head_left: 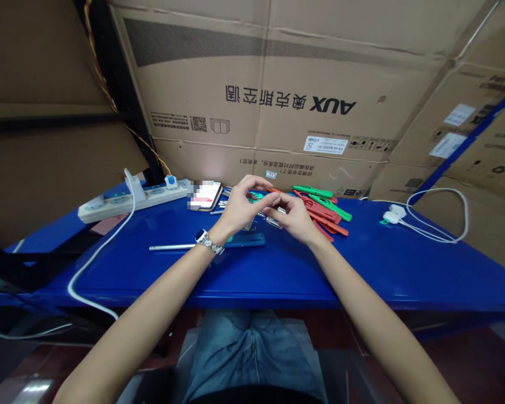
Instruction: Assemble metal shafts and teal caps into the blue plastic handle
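Observation:
My left hand (244, 203), with a watch on its wrist, is raised over the middle of the blue table. Its thumb and fingers are closed in a pinch, meeting the fingertips of my right hand (293, 216), which is also pinched. Whatever lies between the fingertips is too small and covered to make out. Beneath and behind the hands are small clear and metal parts (274, 223), partly hidden. A blue stick-lighter body (246, 240) with a long metal tube (172, 247) lies nearer me, below my left hand. Red lighter casings (322, 212) and green casings (313, 191) are heaped beyond my right hand.
A phone (206, 195) with a lit screen lies at the back left, beside a white power strip (151, 196) with a cable (105, 244) trailing over the table. On the right rests a white charger cable (429, 231). A large cardboard sheet (193, 84) stands behind the table.

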The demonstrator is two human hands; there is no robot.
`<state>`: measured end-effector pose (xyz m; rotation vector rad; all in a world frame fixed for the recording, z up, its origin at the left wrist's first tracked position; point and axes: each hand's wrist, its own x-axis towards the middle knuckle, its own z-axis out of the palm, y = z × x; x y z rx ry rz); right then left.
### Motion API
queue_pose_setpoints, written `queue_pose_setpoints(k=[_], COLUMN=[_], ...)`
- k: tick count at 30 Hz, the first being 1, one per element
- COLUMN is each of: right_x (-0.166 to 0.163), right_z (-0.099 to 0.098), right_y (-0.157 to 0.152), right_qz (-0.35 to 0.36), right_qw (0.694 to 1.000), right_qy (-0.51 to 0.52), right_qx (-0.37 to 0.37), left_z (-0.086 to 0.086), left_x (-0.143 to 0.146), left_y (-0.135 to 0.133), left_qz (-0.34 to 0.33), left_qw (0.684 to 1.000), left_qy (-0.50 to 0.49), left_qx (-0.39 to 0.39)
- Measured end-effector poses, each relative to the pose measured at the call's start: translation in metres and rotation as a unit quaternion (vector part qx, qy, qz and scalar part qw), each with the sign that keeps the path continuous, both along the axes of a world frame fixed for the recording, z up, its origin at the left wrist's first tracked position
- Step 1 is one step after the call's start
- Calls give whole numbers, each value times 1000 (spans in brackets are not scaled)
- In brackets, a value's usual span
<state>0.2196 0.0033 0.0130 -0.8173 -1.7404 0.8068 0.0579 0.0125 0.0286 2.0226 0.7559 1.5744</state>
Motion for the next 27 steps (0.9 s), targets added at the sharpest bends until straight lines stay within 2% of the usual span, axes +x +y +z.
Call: queue_pose_setpoints(k=[4, 6, 9, 11, 17, 19, 21, 25, 27], right_x=[-7, -5, 3, 6, -6, -9, -7, 4, 6], right_z=[-4, -1, 5, 8, -3, -7, -6, 4, 7], right_y=[-1, -4, -7, -7, -2, -2, -3, -8, -8], right_qz=[-39, -13, 55, 65, -16, -30, -14, 55, 54], right_qw=[998, 1000, 997, 995, 1000, 999, 999, 998, 997], right_qy=[25, 18, -18, -31, 10, 28, 23, -27, -35], right_qx=[39, 21, -49, -65, 12, 33, 36, -29, -35], left_z=[-2, -1, 1, 2, -1, -2, -2, 1, 3], left_x=[3, -1, -8, -9, 2, 3, 1, -8, -9], left_y=[2, 2, 1, 0, -3, -2, -1, -1, -2], left_qz=[-4, -24, -57, -67, 3, -2, -21, -61, -66], left_qw=[1000, 1000, 998, 997, 1000, 999, 999, 997, 997], left_qy=[-30, -13, 26, 37, -30, -39, -28, 36, 47], left_qx=[-2, -2, 1, 5, 0, -8, -14, -6, -3])
